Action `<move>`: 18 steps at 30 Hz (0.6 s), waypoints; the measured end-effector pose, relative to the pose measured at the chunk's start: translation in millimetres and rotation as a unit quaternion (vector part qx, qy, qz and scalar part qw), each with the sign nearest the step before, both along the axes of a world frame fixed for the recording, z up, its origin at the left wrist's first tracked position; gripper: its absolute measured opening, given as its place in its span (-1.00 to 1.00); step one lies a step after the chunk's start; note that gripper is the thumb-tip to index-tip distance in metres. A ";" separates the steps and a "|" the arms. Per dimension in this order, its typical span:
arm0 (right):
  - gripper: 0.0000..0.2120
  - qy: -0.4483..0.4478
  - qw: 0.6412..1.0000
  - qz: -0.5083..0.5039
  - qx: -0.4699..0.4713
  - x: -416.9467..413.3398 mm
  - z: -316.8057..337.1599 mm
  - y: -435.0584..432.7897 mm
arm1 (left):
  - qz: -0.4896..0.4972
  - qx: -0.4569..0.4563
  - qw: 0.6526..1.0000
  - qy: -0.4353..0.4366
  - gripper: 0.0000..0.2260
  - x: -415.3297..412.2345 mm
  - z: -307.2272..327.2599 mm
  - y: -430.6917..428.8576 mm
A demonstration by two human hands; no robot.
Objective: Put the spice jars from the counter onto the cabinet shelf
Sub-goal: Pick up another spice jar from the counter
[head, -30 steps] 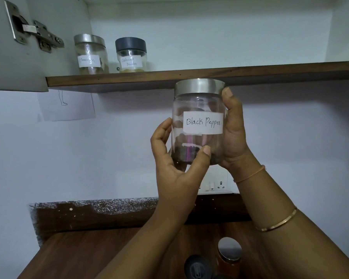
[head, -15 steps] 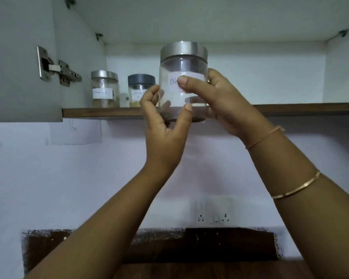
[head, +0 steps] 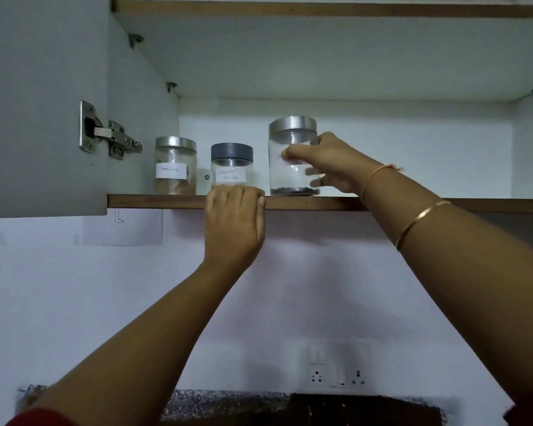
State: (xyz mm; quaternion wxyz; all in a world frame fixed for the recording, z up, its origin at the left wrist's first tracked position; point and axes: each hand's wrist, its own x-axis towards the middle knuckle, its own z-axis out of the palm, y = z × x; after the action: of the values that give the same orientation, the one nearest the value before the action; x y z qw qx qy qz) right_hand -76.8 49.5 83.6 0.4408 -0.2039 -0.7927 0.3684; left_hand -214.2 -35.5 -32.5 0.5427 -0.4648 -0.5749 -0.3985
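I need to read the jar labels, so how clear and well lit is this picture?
Head view: dim, bluish light; the label on the middle jar reads Coriander Powder; that on the left jar is unreadably soft; the right hand covers most of the label on the tall jar.

Three clear glass spice jars stand upright in a row on the cabinet shelf (head: 320,203), near its front edge. A steel-lidded jar (head: 175,166) of brown spice is at the left end, with a grey-lidded jar (head: 231,164) labelled "Coriander Powder" beside it. The right hand (head: 330,162) grips a taller steel-lidded jar (head: 290,139) with dark grains at its bottom.
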 end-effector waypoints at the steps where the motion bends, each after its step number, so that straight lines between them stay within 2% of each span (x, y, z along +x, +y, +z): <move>1: -0.39 -0.014 1.000 0.001 -0.012 -2.4 2.4 4.0 | 0.003 0.010 1.000 0.006 -0.81 -0.2 -1.0 2.4; 5: -0.47 -0.063 0.996 -0.039 -0.041 -13.9 9.6 17.9 | 0.017 0.041 0.999 0.019 -0.77 -5.1 -3.7 10.1; 18: -0.42 -0.086 0.991 -0.074 -0.065 -48.1 15.9 46.8 | 0.024 0.118 0.991 0.066 -0.75 -15.5 -5.5 26.6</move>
State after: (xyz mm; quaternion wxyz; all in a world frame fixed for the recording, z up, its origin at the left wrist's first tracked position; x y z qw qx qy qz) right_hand -124.9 96.3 99.5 0.3828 -0.3212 -0.7849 0.3665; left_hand -229.7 -8.8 -38.1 0.6399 -0.4089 -0.4979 -0.4188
